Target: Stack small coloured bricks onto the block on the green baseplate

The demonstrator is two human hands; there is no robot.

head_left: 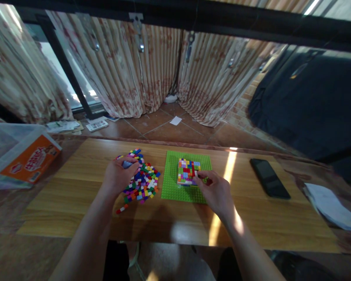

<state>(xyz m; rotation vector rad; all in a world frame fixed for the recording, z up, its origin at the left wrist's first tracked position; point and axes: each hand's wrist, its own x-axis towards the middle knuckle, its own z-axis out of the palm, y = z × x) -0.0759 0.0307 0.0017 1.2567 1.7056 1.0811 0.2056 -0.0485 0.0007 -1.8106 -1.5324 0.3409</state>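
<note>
A loose heap of small multicoloured toy bricks (144,179) lies on the left half of the wooden table. Over its left edge is my left hand (119,173), fingers curled towards the thumb; a grey-blue patch shows between them, and I cannot make out what it is. To the right of the heap lies a green baseplate (171,191), bearing a low block of mixed-colour bricks (186,170). My right hand (215,191) is at the block's right side, thumb and finger closed on a small white brick (195,173) touching or just above it. The fingers hide the block's lower right corner.
A black phone (269,178) rests on the right of the table (245,218), with white papers (336,205) beyond it. A clear plastic tub with an orange label (32,160) stands at the left. Curtains (152,70) hang behind the table.
</note>
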